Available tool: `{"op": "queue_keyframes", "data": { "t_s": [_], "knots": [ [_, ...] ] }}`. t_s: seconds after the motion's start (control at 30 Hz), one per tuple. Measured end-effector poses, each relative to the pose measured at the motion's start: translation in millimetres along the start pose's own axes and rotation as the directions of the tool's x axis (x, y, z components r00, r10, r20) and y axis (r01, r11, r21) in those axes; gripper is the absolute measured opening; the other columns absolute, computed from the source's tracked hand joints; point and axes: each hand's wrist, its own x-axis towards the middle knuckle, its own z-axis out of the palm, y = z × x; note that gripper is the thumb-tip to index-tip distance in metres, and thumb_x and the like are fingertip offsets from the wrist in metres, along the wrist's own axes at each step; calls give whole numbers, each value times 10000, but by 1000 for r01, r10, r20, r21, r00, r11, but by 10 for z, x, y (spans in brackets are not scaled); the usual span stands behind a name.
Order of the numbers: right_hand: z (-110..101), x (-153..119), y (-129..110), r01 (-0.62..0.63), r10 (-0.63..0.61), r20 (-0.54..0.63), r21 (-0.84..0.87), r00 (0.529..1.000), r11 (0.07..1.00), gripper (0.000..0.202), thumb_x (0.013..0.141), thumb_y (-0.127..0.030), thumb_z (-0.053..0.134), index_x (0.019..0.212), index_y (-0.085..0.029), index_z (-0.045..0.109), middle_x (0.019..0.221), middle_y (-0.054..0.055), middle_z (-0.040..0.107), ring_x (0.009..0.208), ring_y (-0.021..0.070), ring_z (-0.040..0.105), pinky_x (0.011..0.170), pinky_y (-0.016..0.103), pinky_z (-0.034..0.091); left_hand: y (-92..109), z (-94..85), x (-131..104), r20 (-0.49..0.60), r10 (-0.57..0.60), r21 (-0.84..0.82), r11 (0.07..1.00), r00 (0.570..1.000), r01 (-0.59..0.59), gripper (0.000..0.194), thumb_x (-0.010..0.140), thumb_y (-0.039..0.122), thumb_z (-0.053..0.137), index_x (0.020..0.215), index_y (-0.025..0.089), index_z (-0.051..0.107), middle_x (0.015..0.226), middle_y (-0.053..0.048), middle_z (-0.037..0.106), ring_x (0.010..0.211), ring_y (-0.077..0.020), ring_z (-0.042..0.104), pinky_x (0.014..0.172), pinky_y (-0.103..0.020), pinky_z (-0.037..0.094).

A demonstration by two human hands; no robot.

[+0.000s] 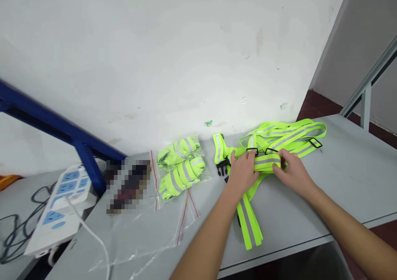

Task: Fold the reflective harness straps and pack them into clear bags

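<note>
Neon yellow-green straps with grey reflective stripes (pixel 267 161) lie in folds on the grey table. My left hand (pixel 243 169) is closed on the folded strap, beside a black buckle (pixel 222 168). At the fold's right end, my right hand (pixel 290 171) pinches the same strap between thumb and fingers. A looser heap of the strap (pixel 291 134) with black slider rings spreads behind my hands. A folded strap end (pixel 249 226) hangs toward the front edge. Left of my hands are two rolled straps in clear bags, one behind (pixel 179 151) and one in front (pixel 182 176).
Empty clear bags with red seals (pixel 145 230) lie on the table (pixel 350 164) at the front left. Further left are a pixelated item (pixel 130 187), a white power strip (pixel 65 205), cables and a blue metal frame (pixel 46 120). A white wall stands behind.
</note>
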Motion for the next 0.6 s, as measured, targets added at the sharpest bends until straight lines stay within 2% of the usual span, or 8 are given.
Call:
{"op": "queue_keyframes", "data": {
  "t_s": [0.07, 0.17, 0.27, 0.37, 0.47, 0.6],
  "knots": [
    [-70, -79, 81, 51, -51, 13, -67, 999, 996, 130, 813, -317, 510, 772, -231, 420, 638, -43, 484, 607, 155, 471, 725, 335, 382, -15, -7, -8, 1, 28, -19, 999, 1000, -28, 535, 782, 272, 632, 1273, 218, 427, 1156, -98, 619, 1063, -267, 601, 1137, -587, 89],
    [-100, -163, 206, 68, -62, 53, -113, 997, 991, 197, 872, -371, 487, 769, -222, 411, 682, -41, 467, 623, 145, 465, 772, 357, 354, -13, -10, -17, 13, 67, -6, 998, 998, -67, 497, 820, 354, 608, 1268, 217, 442, 1179, -93, 604, 1089, -267, 587, 1129, -605, 130],
    [-61, -155, 314, 2, 3, 54, -90, 999, 996, 244, 906, -399, 453, 742, -223, 417, 680, -31, 467, 631, 154, 470, 738, 345, 362, -1, -11, -22, 26, 97, 9, 995, 995, -97, 545, 839, 516, 569, 1282, 225, 443, 1199, -94, 583, 1137, -275, 557, 1111, -589, 214],
    [-16, -98, 391, -83, 83, 19, -7, 996, 997, 233, 887, -417, 481, 759, -226, 445, 717, -10, 491, 647, 166, 488, 655, 313, 385, 2, -3, -17, 32, 109, 17, 994, 994, -110, 611, 839, 640, 497, 1289, 229, 447, 1188, -92, 573, 1139, -275, 549, 1092, -571, 266],
    [1, -65, 436, -162, 163, -9, 74, 987, 984, 214, 847, -422, 537, 797, -227, 466, 779, 5, 532, 666, 167, 517, 630, 304, 410, -6, 15, -6, 30, 113, 31, 993, 993, -114, 598, 855, 622, 490, 1297, 221, 445, 1183, -98, 566, 1134, -276, 543, 1076, -572, 284],
    [11, -59, 465, -258, 258, 12, 115, 966, 959, 222, 811, -414, 579, 809, -243, 437, 664, -42, 522, 612, 161, 504, 593, 288, 398, -8, 30, -7, 32, 119, 69, 990, 992, -121, 581, 857, 555, 526, 1323, 222, 430, 1197, -107, 548, 1135, -286, 534, 1058, -589, 294]
  ]
}}
